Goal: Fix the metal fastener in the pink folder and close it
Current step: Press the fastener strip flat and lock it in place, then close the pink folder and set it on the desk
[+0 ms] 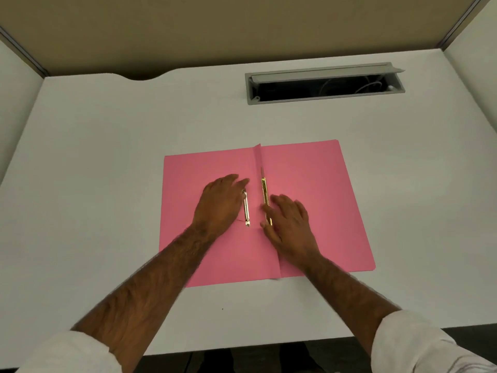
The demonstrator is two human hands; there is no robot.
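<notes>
Well, my left hand (pixel 219 204) and right hand (pixel 289 219) lay flat, grip apart, on the pink folder (pixel 317 184); loose metal fastener (pixel 265 195) risked sliding.

White desk (pixel 107 157), open grey cable tray (pixel 324 83) at its back, tan partition (pixel 215 28) behind

Both bare forearms reached forward; left hand (pixel 220 203) and right hand (pixel 289 224) lay palm-down, fingers loosely spread, near each other.

flat white desk (pixel 107 162); open grey rectangular cable tray (pixel 324 83) recessed at its far right; tan partition panel (pixel 215 28) behind the desk.
</notes>
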